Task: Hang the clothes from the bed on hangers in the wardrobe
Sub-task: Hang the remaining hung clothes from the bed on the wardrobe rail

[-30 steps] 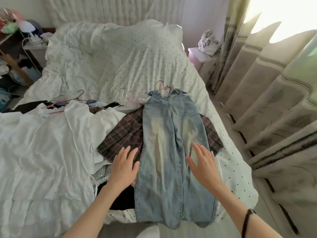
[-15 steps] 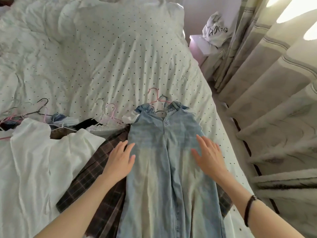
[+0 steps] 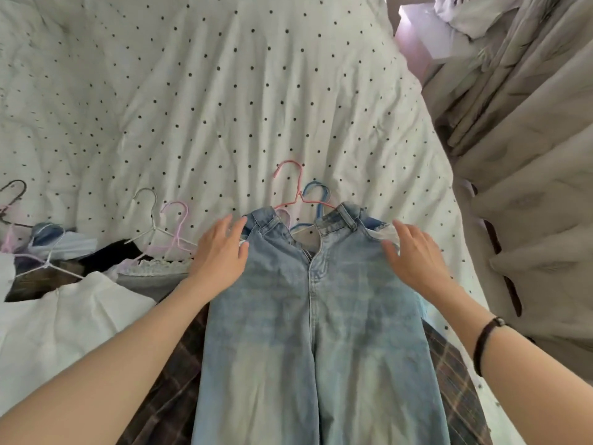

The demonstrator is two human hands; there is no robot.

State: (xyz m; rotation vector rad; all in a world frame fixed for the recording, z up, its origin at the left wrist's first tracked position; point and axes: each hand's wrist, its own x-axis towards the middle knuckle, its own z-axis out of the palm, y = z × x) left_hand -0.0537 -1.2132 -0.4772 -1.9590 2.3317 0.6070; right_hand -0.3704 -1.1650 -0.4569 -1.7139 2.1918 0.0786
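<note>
Light blue jeans (image 3: 314, 332) lie flat on the bed, waistband away from me, over a dark plaid garment (image 3: 167, 390). A pink hanger (image 3: 290, 175) and a blue hanger (image 3: 316, 195) poke out from under the waistband. My left hand (image 3: 221, 252) lies with straight fingers at the waistband's left corner. My right hand (image 3: 414, 255) reaches the right corner, fingers extended over a white pocket lining. A white garment (image 3: 64, 322) lies at the left with a white hanger (image 3: 48, 264) on it.
The dotted white duvet (image 3: 208, 91) covers the bed beyond the clothes. More hangers lie at the left: white (image 3: 150, 213), pale pink (image 3: 178, 226), dark (image 3: 12, 194). Beige curtains (image 3: 529, 155) hang close along the bed's right side, beside a pink stand (image 3: 417, 49).
Both hands slid up along the jeans from the legs to the waistband corners. The camera moved closer and lower over the bed.
</note>
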